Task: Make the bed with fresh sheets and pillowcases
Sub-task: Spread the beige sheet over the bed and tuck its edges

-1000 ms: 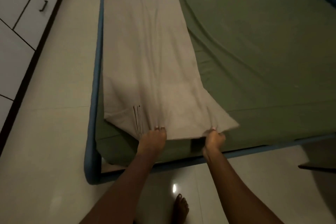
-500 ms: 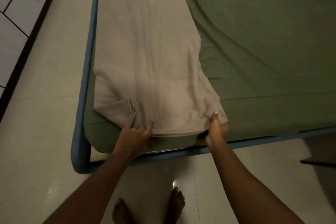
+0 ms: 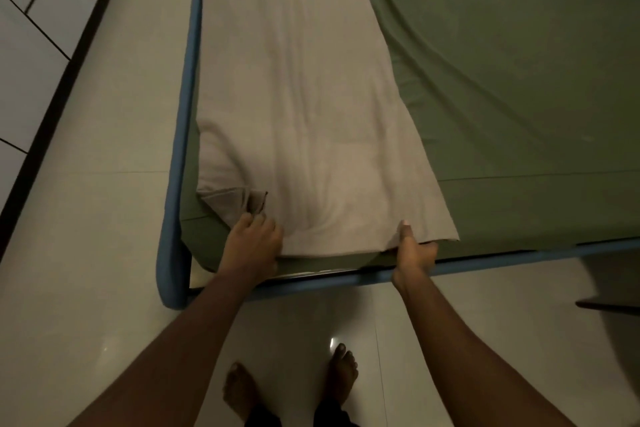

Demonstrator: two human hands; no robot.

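Fingers [image 3: 256, 222] of the left hand [image 3: 252, 244] are curled down onto the near edge of the beige sheet [image 3: 304, 114], gripping it just beside a turned-over corner. The right hand [image 3: 415, 251] pinches the same edge further along, thumb flat on top; its other fingers are tucked under the cloth and I can't see them. That sheet lies as a long folded strip down the left side of the bed, on top of the green fitted sheet [image 3: 502, 80], close to the blue bed frame [image 3: 180, 114]. Its far end is cut off at the top of the view. Something dark juts in at the right edge, too dim to make out. Bare feet [image 3: 239, 388] stand on the pale floor tiles [image 3: 104, 218].
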